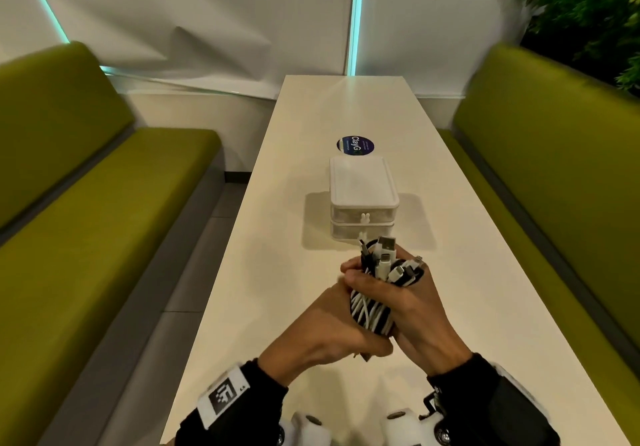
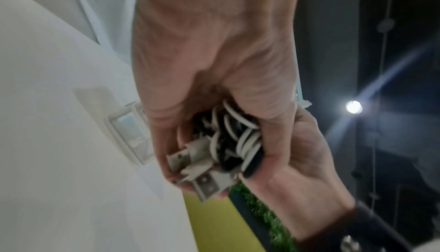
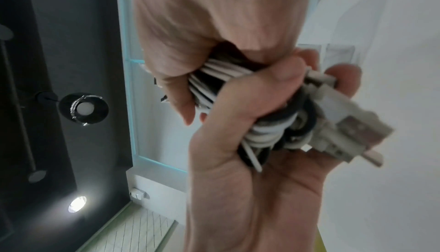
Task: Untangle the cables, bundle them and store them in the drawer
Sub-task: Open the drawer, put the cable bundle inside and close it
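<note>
A bundle of black and white cables (image 1: 372, 310) is held above the near part of the white table (image 1: 346, 106). Several USB plugs (image 1: 386, 255) stick out of its far end. My left hand (image 1: 322, 328) grips the bundle from the left and my right hand (image 1: 422, 307) grips it from the right, fingers curled round the coils. The left wrist view shows the coils (image 2: 238, 135) and plugs (image 2: 204, 180) in both palms. The right wrist view shows the coils (image 3: 264, 130) the same way. Just beyond the hands stands a small white two-drawer box (image 1: 362, 196) with both drawers shut.
A round dark blue sticker (image 1: 355, 145) lies on the table behind the drawer box. Green benches (image 1: 86, 203) (image 1: 554, 168) run along both long sides of the table. A leafy plant (image 1: 588, 13) fills the far right corner, and a white wall closes the far end.
</note>
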`<state>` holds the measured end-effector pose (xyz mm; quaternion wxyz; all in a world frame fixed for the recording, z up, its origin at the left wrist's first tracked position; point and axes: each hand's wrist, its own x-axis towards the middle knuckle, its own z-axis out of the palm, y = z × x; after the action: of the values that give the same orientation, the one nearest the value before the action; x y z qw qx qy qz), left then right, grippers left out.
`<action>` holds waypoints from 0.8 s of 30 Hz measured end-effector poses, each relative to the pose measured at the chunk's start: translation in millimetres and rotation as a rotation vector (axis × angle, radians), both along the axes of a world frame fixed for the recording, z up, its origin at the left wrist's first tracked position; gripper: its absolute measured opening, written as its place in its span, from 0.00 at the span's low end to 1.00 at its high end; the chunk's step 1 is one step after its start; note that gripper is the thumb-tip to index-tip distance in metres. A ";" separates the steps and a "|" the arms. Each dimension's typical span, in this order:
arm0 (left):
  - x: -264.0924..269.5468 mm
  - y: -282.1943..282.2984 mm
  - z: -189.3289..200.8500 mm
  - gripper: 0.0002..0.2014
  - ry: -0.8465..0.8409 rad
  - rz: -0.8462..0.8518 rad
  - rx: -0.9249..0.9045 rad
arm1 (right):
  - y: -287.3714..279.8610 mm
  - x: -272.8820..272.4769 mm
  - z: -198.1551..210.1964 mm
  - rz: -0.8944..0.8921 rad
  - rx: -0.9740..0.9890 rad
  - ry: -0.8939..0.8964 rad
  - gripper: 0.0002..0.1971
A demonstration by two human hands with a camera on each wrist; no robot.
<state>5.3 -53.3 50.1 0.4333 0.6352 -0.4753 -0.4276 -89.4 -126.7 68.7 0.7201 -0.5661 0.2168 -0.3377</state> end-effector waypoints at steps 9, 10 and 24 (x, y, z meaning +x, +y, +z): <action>-14.7 -19.5 -19.1 0.08 -0.035 0.228 -0.119 | -18.1 10.1 -7.7 -0.114 0.084 0.111 0.09; -13.7 -24.0 -20.8 0.08 -0.040 0.239 -0.132 | -21.8 11.3 -8.3 -0.122 0.082 0.117 0.10; 17.0 -76.1 -32.1 0.12 -0.067 0.099 0.142 | -81.7 31.1 -18.5 -0.143 0.072 0.274 0.04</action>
<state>22.3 -129.4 18.0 0.3916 0.7009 -0.4263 -0.4168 -58.3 -208.4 50.2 0.6776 -0.5639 0.3648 -0.2997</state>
